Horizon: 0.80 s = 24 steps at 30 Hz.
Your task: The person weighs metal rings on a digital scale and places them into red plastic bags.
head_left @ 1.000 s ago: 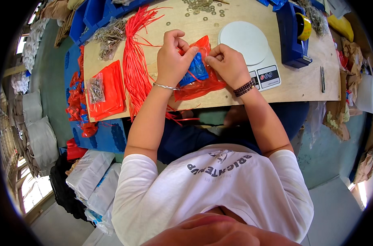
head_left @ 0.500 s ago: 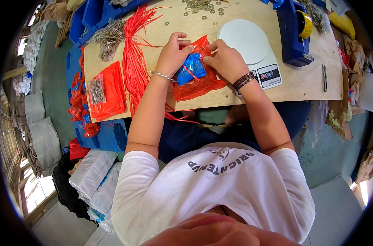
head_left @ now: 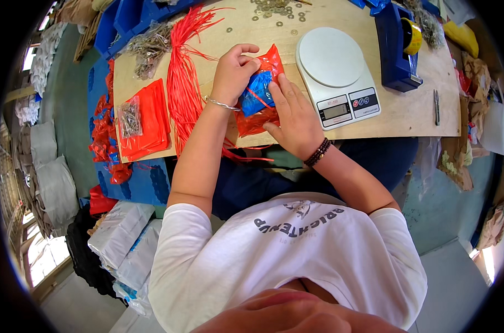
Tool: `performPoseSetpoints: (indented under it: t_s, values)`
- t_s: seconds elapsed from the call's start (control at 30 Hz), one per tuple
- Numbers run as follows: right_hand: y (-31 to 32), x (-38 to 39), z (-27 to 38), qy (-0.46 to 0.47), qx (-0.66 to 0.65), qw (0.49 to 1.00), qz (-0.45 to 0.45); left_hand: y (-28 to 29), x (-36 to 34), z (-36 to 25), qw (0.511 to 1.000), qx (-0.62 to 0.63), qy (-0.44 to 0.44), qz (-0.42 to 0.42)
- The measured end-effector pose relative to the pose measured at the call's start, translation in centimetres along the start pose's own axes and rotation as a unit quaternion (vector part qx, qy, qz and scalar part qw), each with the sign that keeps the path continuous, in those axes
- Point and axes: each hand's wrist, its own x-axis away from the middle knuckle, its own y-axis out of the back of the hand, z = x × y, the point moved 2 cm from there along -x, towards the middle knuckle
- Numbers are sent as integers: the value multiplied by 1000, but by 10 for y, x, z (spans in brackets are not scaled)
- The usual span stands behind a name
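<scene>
A red plastic bag (head_left: 257, 123) lies on the wooden table in front of me, with a blue plastic packet (head_left: 257, 95) on or in it. A thin red strip crosses the blue packet. My left hand (head_left: 233, 72) is closed on the bag's upper left side, fingers curled and thumb against the plastic. Flat along the bag's right side lies my right hand (head_left: 296, 114), fingers stretched out and thumb apart near the lower edge. The bag's right part looks folded in under that hand, which hides some of it.
Left of the bag lie a bundle of red plastic strips (head_left: 184, 83) and a stack of red bags (head_left: 155, 119) with a clear bag of screws (head_left: 131, 117). A white kitchen scale (head_left: 332, 61), blue tape dispenser (head_left: 395, 50) and pen (head_left: 436, 107) are rightward. Washers (head_left: 271, 9) are scattered behind.
My right hand has moved down and left from the bag's upper right edge, flattening against its side. The bag's right part has come inward, so it looks narrower. My left hand has barely moved.
</scene>
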Motion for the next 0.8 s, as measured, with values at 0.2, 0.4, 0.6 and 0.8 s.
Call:
performPoseSetpoints:
  t_s: [0.2,0.4,0.6,0.8]
  values:
    - [-2,4,-10,-17,-41,998,34,3,1,5,999,24,-34,-14]
    - [13,-7,-8,-18,-64,998,1,15,-8,9,999,44,-12,12]
    - [-2,-12,2,55,7,998,14,9,-10,27,986,-148,-7,78]
    - [-5,-11,-3,57,-7,998,26,7,-8,30,984,-176,-33,24]
